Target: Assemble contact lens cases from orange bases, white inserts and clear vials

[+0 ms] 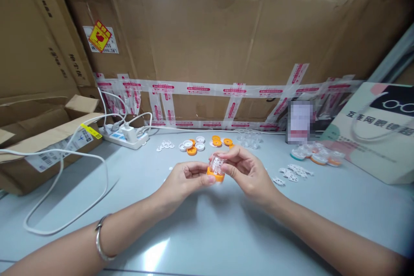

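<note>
Over the middle of the table, my left hand (pixel 183 181) grips the orange round base (pixel 216 176) of a small domed piece between thumb and fingers. My right hand (pixel 250 172) pinches the clear dome (pixel 216 160) on top of it. Through the clear plastic shows a white openwork part; whether dome and base are locked together I cannot tell. Behind my hands lie white round caps (pixel 200 147) and orange round caps (pixel 227 142), with several clear domes (pixel 249 139) beside them. White openwork pieces (pixel 289 174) lie to the right, small white parts (pixel 165 145) to the left.
Several domed pieces with coloured bases (pixel 318 155) sit at the right, before a paper bag (pixel 371 133). A power strip (pixel 124 137) and a looped white cable (pixel 105 181) lie at the left, by an open carton (pixel 48 151). Large cardboard (pixel 200 39) walls the back.
</note>
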`<state>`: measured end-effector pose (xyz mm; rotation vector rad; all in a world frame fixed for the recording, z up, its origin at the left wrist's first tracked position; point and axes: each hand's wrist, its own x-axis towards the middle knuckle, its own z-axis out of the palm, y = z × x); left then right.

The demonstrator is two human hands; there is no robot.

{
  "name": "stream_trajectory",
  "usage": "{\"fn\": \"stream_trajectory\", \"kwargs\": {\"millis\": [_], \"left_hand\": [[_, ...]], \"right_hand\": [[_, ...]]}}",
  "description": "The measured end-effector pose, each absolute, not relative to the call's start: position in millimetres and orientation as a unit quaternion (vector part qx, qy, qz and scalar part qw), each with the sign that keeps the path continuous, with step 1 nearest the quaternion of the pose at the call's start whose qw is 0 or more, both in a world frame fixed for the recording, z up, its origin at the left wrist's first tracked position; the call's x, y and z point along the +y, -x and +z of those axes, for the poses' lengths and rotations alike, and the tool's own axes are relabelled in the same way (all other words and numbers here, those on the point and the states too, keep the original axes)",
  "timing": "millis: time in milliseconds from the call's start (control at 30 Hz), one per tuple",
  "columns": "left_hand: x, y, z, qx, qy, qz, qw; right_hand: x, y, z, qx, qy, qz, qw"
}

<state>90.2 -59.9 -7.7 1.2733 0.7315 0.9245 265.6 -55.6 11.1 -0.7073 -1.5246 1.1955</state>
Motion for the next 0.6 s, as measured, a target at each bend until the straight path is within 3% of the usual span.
{"fn": "stream_trajectory", "kwargs": {"millis": [267, 400, 500, 600], "left_hand": [[-64.1, -85.4, -10.6, 0.210, -0.582, 0.344, 0.706], [-61.6, -87.4, -11.4, 0.218, -0.555, 0.364, 0.716], [-58.2, -87.8, -11.0, 0.234, -0.525, 0.396, 0.716], [-57.6, -88.1, -9.9, 0.255, -0.521, 0.412, 0.703]], "right_hand": [[-57.9, -272.1, 17.6, -0.661, 0.207, 0.573, 0.437], [-54.2, -273.9, 14.9, -0.663, 0.213, 0.560, 0.449], [-51.8, -276.1, 14.2, -0.708, 0.241, 0.480, 0.459], [-51.5, -279.2, 13.1, -0.810, 0.265, 0.286, 0.438]]}}
